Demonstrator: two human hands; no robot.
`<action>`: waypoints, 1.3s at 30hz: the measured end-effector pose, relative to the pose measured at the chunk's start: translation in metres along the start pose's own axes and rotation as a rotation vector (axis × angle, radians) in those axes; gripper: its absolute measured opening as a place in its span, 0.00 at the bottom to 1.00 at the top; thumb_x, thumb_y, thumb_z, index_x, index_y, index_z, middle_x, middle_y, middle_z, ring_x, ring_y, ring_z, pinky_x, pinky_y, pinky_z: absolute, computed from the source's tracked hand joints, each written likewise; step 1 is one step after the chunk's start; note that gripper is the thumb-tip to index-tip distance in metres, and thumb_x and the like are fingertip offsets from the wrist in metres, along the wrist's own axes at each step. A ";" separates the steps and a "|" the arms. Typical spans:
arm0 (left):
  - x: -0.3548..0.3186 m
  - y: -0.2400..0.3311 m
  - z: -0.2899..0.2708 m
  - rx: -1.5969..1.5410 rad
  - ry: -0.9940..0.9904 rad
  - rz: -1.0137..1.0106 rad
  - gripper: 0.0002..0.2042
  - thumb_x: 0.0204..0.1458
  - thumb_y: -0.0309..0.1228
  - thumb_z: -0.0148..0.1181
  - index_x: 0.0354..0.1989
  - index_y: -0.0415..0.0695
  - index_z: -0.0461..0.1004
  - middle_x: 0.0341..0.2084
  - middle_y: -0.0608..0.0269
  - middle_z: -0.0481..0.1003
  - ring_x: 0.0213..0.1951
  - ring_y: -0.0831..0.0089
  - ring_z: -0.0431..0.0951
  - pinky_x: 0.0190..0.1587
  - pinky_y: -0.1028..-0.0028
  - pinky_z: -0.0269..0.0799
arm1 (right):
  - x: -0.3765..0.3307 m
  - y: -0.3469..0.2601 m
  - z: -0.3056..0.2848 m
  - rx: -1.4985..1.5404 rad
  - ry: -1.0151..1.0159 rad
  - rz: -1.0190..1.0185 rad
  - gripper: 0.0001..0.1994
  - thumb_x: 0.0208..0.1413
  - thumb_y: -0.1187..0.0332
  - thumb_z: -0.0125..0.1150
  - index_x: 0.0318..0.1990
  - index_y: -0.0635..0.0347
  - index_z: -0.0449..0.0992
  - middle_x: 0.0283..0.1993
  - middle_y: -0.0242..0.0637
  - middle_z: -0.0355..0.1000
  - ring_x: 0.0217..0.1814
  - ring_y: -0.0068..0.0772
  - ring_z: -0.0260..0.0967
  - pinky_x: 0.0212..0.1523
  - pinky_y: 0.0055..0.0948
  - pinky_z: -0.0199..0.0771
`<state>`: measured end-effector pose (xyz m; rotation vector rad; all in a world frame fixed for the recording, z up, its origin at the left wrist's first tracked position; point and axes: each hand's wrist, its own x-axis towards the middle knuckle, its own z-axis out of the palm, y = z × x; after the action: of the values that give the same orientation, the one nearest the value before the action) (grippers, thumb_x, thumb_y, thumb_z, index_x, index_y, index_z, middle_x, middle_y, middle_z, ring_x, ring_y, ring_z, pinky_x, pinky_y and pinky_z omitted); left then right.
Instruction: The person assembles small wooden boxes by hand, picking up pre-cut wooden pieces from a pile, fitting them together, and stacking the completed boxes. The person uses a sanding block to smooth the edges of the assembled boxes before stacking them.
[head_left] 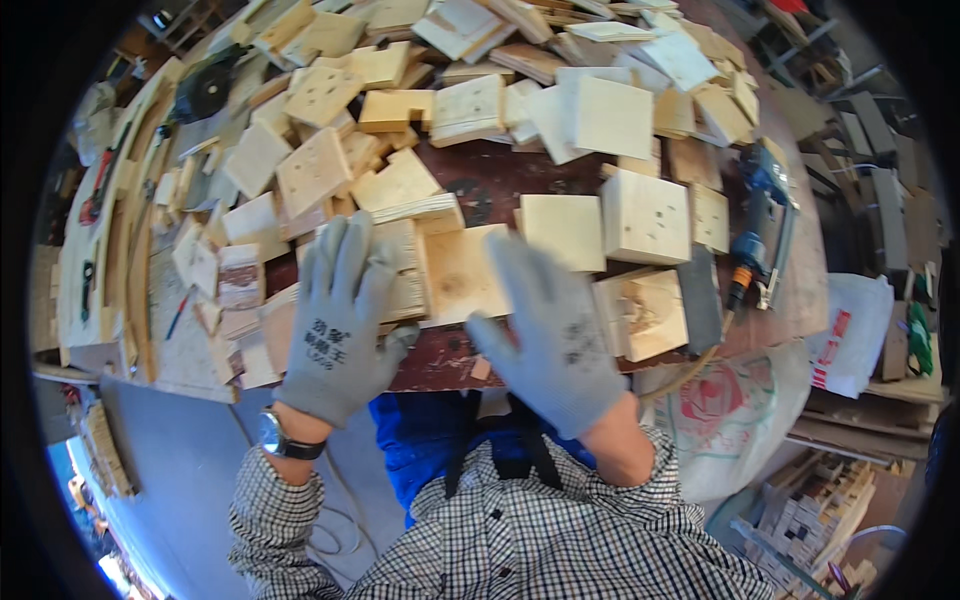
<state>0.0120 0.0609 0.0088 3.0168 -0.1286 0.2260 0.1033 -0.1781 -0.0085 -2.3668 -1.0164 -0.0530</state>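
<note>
Both my hands wear grey work gloves with dark print. My left hand (345,325) lies with its fingers stretched out along the left side of a stacked wood block (405,270), thumb apart near the table's front edge. Just right of that stack is a flat pale board (463,268) with a knot. My right hand (560,335) is over the front of the table at the board's right end, its fingers extended, the tips smeared by motion, and the thumb spread. Whether its fingertips touch the board I cannot tell. Neither hand appears to grasp anything.
Many loose wood pieces (610,110) pile across the dark red table (430,375). To the right stand a large block (647,215), a holed block (645,310) and a blue power tool (755,220) with a hose. A red-and-black hand tool (97,187) lies far left.
</note>
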 end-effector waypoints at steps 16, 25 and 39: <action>0.006 0.004 0.005 0.091 -0.012 -0.034 0.47 0.46 0.38 0.76 0.75 0.37 0.60 0.76 0.43 0.57 0.77 0.40 0.55 0.71 0.52 0.64 | 0.045 0.102 -0.129 -0.576 -0.099 0.104 0.52 0.46 0.44 0.79 0.75 0.59 0.61 0.65 0.51 0.69 0.64 0.56 0.69 0.67 0.52 0.70; 0.004 0.005 0.003 0.035 -0.051 -0.050 0.49 0.42 0.33 0.78 0.75 0.37 0.59 0.77 0.42 0.56 0.78 0.39 0.53 0.77 0.49 0.58 | 0.023 -0.007 -0.052 -0.175 -0.188 -0.214 0.48 0.42 0.48 0.80 0.70 0.64 0.69 0.64 0.48 0.70 0.63 0.56 0.69 0.64 0.52 0.71; 0.003 -0.005 0.003 0.065 -0.058 0.018 0.42 0.53 0.41 0.71 0.74 0.32 0.61 0.76 0.39 0.57 0.78 0.38 0.53 0.77 0.47 0.57 | -0.034 -0.008 -0.059 0.046 -0.306 -0.116 0.51 0.32 0.56 0.82 0.70 0.62 0.70 0.65 0.47 0.69 0.63 0.54 0.69 0.65 0.52 0.70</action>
<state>0.0159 0.0652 0.0057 3.0888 -0.1561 0.1467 0.0840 -0.2259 0.0373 -2.3173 -1.2817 0.2941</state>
